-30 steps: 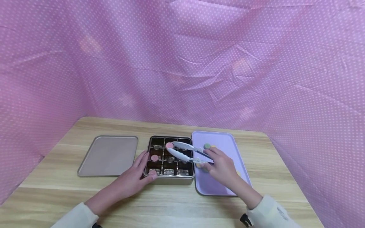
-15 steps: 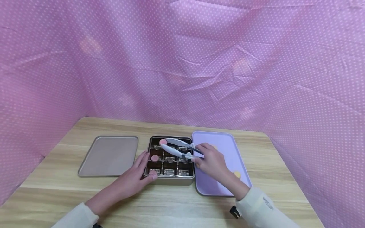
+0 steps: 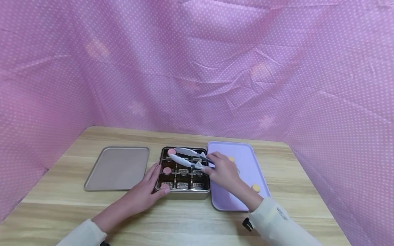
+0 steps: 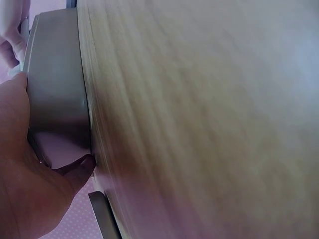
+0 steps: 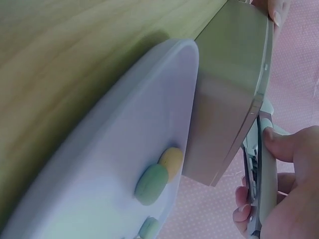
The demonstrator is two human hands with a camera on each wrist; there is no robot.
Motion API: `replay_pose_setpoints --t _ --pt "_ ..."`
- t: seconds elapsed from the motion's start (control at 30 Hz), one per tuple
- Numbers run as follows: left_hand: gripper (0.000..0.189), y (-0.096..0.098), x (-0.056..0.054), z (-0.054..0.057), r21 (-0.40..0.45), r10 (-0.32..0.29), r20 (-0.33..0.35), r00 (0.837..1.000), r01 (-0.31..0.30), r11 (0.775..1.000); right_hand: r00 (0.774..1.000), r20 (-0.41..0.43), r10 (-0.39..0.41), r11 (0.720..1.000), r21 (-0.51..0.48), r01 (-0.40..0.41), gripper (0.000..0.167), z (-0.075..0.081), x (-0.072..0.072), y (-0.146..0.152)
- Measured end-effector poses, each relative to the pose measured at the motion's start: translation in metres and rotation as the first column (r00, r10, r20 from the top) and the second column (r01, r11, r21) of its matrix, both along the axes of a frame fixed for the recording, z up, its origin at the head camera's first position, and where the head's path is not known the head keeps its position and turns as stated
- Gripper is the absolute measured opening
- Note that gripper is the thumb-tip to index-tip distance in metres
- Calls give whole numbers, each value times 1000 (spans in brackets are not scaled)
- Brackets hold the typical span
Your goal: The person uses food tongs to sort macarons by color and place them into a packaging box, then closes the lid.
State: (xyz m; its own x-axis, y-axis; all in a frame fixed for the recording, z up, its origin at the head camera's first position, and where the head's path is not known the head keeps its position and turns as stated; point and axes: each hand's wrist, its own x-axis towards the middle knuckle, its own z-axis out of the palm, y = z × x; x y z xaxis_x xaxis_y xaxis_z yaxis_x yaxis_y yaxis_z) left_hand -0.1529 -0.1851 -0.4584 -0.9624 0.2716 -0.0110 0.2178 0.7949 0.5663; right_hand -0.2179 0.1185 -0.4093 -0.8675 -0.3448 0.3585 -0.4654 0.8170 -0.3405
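Observation:
My right hand grips a pair of tongs with pale, scalloped heads. Between the tips is a pink macaron, over the back left compartment of a metal tin. A second pink macaron sits in the middle left compartment, and a third in the front left one, partly covered by my thumb. My left hand holds the tin's front left corner, thumb at the front rim and fingers along the left side. In the left wrist view this hand wraps the tin's corner.
A lilac tray lies against the tin's right side, with a yellow macaron near its right edge. The right wrist view shows green and yellow macarons on it. A flat metal lid lies left of the tin.
My right hand has carried the tongs and pink macaron left and slightly back, from over the tin's back middle to its back left. The left hand stays put.

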Motion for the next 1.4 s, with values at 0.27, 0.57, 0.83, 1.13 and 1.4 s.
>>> replay_pose_setpoints --t 0.27,0.57,0.83,1.13,1.4 --pt "102 0 2 -1 -2 1 0 1000 -1 1000 999 48 -1 1000 -5 1 54 3 -2 -3" --pt "103 1 3 2 1 4 0 1000 -4 1000 997 80 -19 1000 -22 21 52 2 -3 -2" --pt "104 1 3 4 2 10 12 1000 -10 1000 996 77 -34 999 -15 35 53 2 0 1" --pt "103 1 4 5 2 10 11 1000 -10 1000 998 48 -30 999 -30 31 43 1 8 12" --pt "102 1 3 4 2 13 11 1000 -13 1000 996 60 -67 997 -26 69 52 2 19 29"
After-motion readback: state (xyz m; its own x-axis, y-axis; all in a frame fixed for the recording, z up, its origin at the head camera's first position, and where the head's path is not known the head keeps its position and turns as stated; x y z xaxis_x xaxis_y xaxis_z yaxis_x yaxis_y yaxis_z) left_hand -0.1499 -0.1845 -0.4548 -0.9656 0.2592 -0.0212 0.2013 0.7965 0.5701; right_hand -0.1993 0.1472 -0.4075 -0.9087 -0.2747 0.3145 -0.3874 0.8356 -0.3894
